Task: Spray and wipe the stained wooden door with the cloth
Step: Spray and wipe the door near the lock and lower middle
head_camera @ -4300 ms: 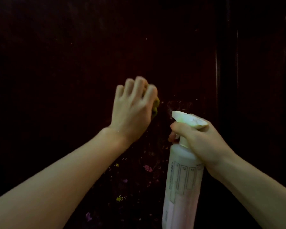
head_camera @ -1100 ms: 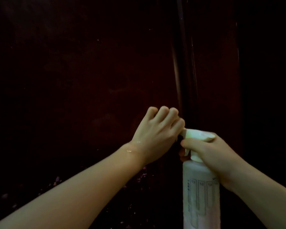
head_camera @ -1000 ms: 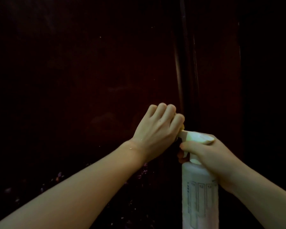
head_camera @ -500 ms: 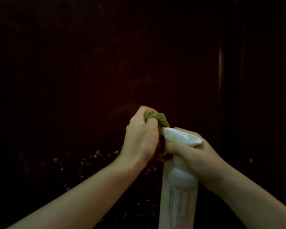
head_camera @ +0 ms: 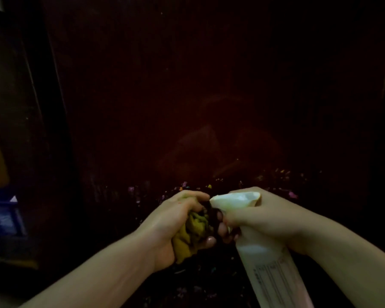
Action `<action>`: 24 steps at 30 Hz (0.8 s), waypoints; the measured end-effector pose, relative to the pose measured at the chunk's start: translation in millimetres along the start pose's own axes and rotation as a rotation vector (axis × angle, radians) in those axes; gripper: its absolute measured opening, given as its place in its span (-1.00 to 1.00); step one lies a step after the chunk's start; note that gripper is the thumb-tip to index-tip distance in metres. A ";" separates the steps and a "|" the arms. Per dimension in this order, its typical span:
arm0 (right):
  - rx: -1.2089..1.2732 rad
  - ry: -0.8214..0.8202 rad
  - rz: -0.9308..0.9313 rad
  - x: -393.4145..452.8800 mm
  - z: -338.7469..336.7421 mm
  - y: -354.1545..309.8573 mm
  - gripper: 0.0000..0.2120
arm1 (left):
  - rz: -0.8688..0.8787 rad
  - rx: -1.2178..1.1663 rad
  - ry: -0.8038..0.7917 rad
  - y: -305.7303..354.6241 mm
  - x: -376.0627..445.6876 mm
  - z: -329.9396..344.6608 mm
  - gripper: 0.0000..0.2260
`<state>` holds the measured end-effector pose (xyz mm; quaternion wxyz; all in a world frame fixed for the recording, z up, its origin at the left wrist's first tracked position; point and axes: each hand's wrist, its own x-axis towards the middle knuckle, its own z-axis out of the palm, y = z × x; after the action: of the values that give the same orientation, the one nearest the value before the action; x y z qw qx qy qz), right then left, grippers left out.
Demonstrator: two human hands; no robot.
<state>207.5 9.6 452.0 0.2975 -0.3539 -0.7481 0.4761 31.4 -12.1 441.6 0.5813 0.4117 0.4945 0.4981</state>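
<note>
left hand [head_camera: 176, 225] clenched, right hand [head_camera: 265, 221] gripping

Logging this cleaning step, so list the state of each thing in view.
left hand: grips the bunched cloth
cloth: crumpled, off the door
right hand: grips the spray bottle's head
spray bottle: tilted, nozzle toward the cloth
door: coloured specks low down

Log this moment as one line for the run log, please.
left hand: grips green cloth | right hand: holds spray bottle | door: coloured specks low down | cloth off door
</note>
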 end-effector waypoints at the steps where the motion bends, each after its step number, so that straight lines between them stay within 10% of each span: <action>1: -0.014 0.029 -0.011 3.4 3.4 0.9 -0.91 | 0.016 0.033 0.068 -0.2 1.0 -7.2 -0.81; 24: -0.029 0.210 -0.106 40.9 51.9 13.8 -0.88 | 0.212 0.023 0.267 1.7 15.6 -19.3 -0.80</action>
<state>146.8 20.9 424.4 0.3935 -0.3661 -0.7374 0.4091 12.3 3.3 437.3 0.4497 0.3982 0.5271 0.6011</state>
